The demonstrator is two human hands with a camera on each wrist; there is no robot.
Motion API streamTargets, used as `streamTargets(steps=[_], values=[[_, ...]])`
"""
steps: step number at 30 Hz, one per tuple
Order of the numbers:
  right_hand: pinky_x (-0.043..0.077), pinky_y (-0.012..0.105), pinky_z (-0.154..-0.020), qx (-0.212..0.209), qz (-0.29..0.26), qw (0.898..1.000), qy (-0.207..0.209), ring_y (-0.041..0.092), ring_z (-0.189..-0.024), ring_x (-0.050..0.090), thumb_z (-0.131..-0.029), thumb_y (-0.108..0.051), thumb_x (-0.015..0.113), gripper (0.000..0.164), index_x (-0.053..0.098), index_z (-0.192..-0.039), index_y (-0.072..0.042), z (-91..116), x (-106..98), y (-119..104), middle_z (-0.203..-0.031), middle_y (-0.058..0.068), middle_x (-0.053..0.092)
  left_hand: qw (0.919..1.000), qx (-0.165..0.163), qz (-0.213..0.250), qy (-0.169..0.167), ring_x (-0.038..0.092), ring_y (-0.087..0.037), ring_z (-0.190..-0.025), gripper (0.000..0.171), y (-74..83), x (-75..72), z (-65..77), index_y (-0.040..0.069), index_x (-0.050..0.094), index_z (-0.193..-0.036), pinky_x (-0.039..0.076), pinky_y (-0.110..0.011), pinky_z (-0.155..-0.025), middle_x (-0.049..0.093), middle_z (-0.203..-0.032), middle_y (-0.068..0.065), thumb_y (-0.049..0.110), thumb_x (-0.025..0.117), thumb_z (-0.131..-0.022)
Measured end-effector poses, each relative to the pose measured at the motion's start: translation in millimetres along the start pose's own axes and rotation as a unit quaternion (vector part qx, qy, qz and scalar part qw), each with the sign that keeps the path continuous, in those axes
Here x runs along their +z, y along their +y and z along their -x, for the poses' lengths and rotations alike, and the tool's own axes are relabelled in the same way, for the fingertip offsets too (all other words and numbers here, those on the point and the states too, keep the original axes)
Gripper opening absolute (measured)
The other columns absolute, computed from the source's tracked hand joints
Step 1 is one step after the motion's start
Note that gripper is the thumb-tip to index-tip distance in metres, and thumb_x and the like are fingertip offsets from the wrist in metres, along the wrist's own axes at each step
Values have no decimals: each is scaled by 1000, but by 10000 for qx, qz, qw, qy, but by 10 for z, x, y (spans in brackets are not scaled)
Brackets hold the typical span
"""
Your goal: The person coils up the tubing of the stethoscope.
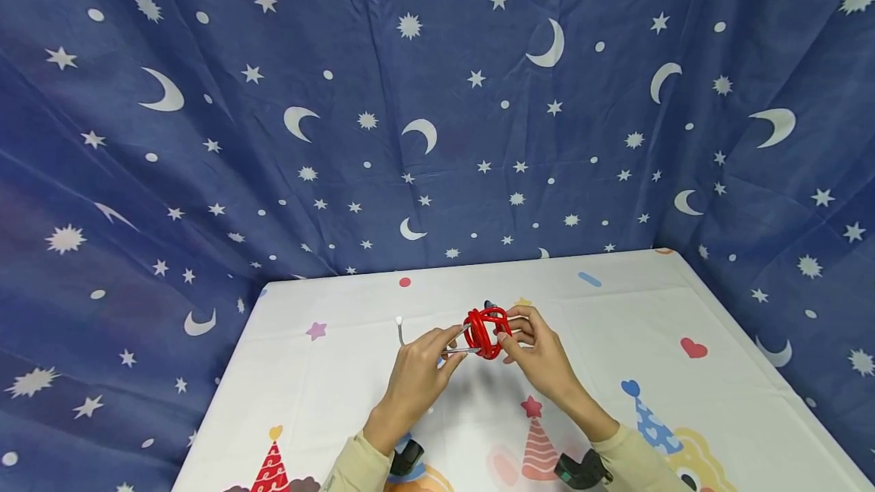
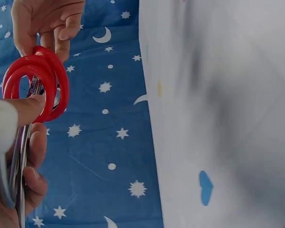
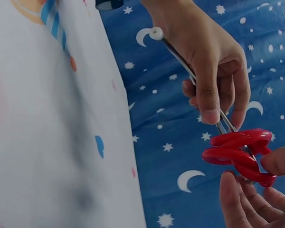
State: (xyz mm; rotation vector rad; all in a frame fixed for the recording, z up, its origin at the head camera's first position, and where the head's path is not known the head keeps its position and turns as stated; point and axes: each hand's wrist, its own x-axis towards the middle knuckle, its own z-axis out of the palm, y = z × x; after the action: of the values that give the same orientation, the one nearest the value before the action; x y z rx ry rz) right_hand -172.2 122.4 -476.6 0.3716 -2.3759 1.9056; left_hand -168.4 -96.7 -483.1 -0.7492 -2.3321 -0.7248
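Observation:
A stethoscope, its red tubing [image 1: 481, 340] wound into a coil, is held up over the table between both hands. My left hand [image 1: 418, 370] pinches its metal ear tubes [image 3: 221, 124] just below the coil. From the left side, one tube ends in a white ear tip [image 1: 399, 320], also large in the left wrist view. My right hand [image 1: 540, 355] grips the far side of the red coil between thumb and fingers. A dark round part [image 1: 489, 305] shows at the coil's top. In the right wrist view the tubes run through the loops.
The white tablecloth [image 1: 328, 393] carries printed party hats, hearts and stars. A blue curtain [image 1: 437, 105] with moons and stars hangs behind the table and at both sides. Dark wrist devices [image 1: 581, 469] sit by both beige sleeves.

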Motion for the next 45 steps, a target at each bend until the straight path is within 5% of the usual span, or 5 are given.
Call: streamTargets(steps=[8,22,32,40,45], values=[[60,36,-68,708,-437,9965,-92,14,-82,69,-93,-12,67,41,47,-128,-6,-73,43,162,-110,23,65,9971,-591,215,-420,66,-4,-73,41,-106,113,58,16,69,-119,54,-19,-65,71,-86,7,23,82,-81],[60,40,-70,1291,-810,9883,-121,13,-82,68,-94,-12,65,41,46,-130,-7,-160,160,420,-112,23,64,9861,-1180,859,-788,64,-4,-78,38,-315,337,145,14,69,-117,55,-26,-74,69,-84,6,19,80,-82],[59,36,-69,1553,-772,9848,-136,17,-82,68,-93,-3,62,40,49,-130,-6,-163,209,603,-106,20,66,9768,-1499,952,-1195,66,-9,-80,38,-422,436,229,13,68,-119,54,-29,-74,72,-87,3,18,80,-83],[59,34,-70,1581,-744,9827,-614,26,-89,68,-94,0,56,44,42,-135,-2,-151,202,692,-117,27,61,9651,-1813,641,-1780,70,-17,-92,39,-463,480,287,13,67,-123,55,-36,-80,75,-101,-5,19,77,-85],[60,36,-71,1591,-730,9821,-691,24,-91,68,-94,1,56,45,42,-136,-2,-162,215,726,-121,27,60,9633,-1805,504,-1924,63,-12,-80,41,-484,503,299,14,66,-124,52,-32,-73,74,-95,-3,19,77,-85]])
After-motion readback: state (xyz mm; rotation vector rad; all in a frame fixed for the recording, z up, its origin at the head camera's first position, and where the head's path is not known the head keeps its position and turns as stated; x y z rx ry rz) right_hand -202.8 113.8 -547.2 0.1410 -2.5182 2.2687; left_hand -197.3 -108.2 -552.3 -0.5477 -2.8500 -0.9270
